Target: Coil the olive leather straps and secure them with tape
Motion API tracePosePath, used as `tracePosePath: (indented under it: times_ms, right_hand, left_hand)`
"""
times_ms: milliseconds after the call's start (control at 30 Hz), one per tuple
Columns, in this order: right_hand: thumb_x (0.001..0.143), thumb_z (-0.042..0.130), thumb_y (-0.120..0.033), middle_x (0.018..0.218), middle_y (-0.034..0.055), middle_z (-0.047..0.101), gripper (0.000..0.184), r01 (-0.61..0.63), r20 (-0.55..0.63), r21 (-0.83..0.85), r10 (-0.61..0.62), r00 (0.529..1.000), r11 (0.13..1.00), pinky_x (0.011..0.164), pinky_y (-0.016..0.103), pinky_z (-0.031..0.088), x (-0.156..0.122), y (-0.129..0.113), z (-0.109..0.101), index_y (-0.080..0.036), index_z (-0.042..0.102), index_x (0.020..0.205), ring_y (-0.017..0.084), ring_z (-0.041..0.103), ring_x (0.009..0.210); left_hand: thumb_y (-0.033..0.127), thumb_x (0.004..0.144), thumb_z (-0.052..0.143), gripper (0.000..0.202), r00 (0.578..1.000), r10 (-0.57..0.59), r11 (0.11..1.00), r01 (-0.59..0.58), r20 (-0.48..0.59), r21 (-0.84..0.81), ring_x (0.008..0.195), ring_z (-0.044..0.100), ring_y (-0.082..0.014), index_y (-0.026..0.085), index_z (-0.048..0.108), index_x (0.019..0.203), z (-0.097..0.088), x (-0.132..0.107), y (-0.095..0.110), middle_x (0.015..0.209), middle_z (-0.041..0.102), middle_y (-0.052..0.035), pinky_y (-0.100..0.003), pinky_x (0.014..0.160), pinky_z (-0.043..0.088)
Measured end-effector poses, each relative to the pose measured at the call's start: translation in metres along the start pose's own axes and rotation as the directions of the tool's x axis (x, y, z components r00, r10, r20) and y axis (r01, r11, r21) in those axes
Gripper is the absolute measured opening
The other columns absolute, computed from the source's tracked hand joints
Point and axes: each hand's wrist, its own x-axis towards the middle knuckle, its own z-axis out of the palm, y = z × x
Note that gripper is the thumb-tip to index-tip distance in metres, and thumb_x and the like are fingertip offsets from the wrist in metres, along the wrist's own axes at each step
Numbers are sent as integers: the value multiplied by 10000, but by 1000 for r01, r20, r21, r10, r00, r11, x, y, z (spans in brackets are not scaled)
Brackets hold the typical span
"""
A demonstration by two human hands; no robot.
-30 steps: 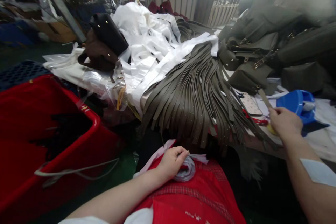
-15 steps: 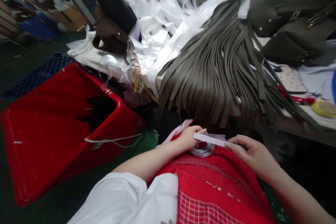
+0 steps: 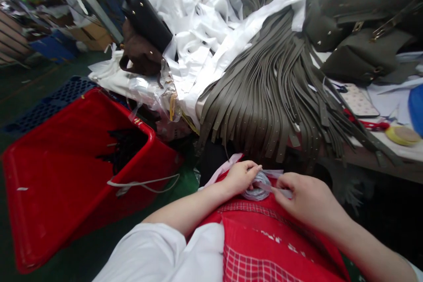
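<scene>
Over my lap, a coil of pale grey tape [image 3: 256, 194] rests against the red apron [image 3: 280, 238]. My left hand [image 3: 240, 177] is closed on the coil's near-left side, fingers curled over its top. From the coil a short pale strip runs right to my right hand [image 3: 302, 191], which pinches it between thumb and fingers; a bit of the strip sticks out past the fingertips. Just beyond both hands, a thick bundle of grey-green leather straps [image 3: 257, 97] hangs over the table edge, with small holes near many strap ends.
To the left stands a red bin [image 3: 66, 172] on its side, dark strips inside and a white cord loop at its rim. White wrapping sheets [image 3: 201, 31] and a black-and-brown bag [image 3: 145, 31] lie on the table. Dark green bags [image 3: 357, 53], a phone [image 3: 358, 101] and yellow tape [image 3: 403, 135] are at right.
My right hand has moved left, closer to the coil, and the stretch of strip between the hands is shorter. My left hand has shifted slightly over the coil. The view has tilted up a little.
</scene>
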Motion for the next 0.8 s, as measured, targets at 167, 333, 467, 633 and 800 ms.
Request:
tracePosePath:
  times_ms: [167, 333, 467, 633, 800]
  right_hand:
    - [854, 633, -434, 725, 29, 705, 254, -29, 68, 30, 27, 997, 999, 572, 298, 348, 22, 9, 10, -226, 689, 721, 221, 636, 662]
    - [838, 654, -347, 681, 8, 701, 176, -11, 232, 367, -80, 969, 930, 551, 263, 373, 24, 34, -6, -215, 686, 726, 168, 605, 614]
    - [862, 638, -409, 694, 17, 702, 251, -44, 155, 550, -50, 987, 834, 614, 269, 441, 29, 42, -6, -195, 671, 736, 173, 617, 652]
    - [750, 738, -539, 627, 15, 657, 373, -165, 150, 743, 79, 985, 649, 585, 278, 430, 41, 43, 19, -178, 669, 688, 164, 573, 596]
    - [815, 449, -791, 592, 55, 656, 689, -367, 357, 862, 94, 929, 349, 515, 282, 428, 43, 34, 46, -154, 647, 641, 159, 576, 514]
  left_hand:
    - [383, 891, 559, 258, 993, 113, 991, -114, 30, 62, 576, 562, -122, 161, 664, 813, -6, 1, 5, 635, 615, 18, -215, 537, 400]
    - [341, 885, 554, 244, 984, 167, 967, -175, 57, 186, 622, 511, -116, 166, 639, 738, -14, -2, 11, 644, 569, 36, -216, 584, 382]
    - [420, 886, 581, 302, 967, 224, 947, -246, 125, 207, 621, 517, -115, 170, 650, 730, -11, -9, 18, 645, 586, 35, -210, 575, 381]
    - [315, 832, 665, 186, 927, 360, 891, -376, 106, 254, 693, 591, -124, 168, 676, 719, -6, -16, 20, 712, 669, 8, -211, 679, 429]
    - [283, 842, 664, 164, 880, 465, 853, -475, 100, 214, 696, 588, -124, 160, 657, 733, -8, -22, 12, 734, 655, -4, -217, 693, 445]
